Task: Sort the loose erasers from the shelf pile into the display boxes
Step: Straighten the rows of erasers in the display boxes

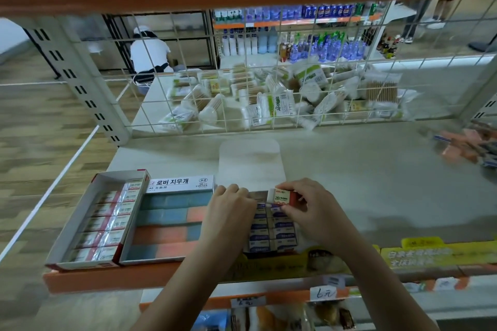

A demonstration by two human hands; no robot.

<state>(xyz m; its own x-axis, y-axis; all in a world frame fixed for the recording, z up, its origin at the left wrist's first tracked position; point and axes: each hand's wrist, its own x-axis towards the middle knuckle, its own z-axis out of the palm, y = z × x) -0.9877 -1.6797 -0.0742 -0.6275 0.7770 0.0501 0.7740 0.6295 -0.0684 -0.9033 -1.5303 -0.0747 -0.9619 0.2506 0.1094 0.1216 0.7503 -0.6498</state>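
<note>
- Now, head view: my right hand [306, 203] pinches a 2B eraser [282, 196] over the far edge of the right display box [271, 234], just above its packed rows.
- My left hand [231, 205] curls at that box's left edge; whether its grip holds anything I cannot tell.
- Bare shelf [376, 177] lies open rightward to the loose pile [468, 145] at the far right edge.
- Two filled boxes [129, 220] sit close on the left.

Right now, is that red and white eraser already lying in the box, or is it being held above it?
Held above. The right hand pinches the eraser over the far end of the box, above the packed rows.
</note>
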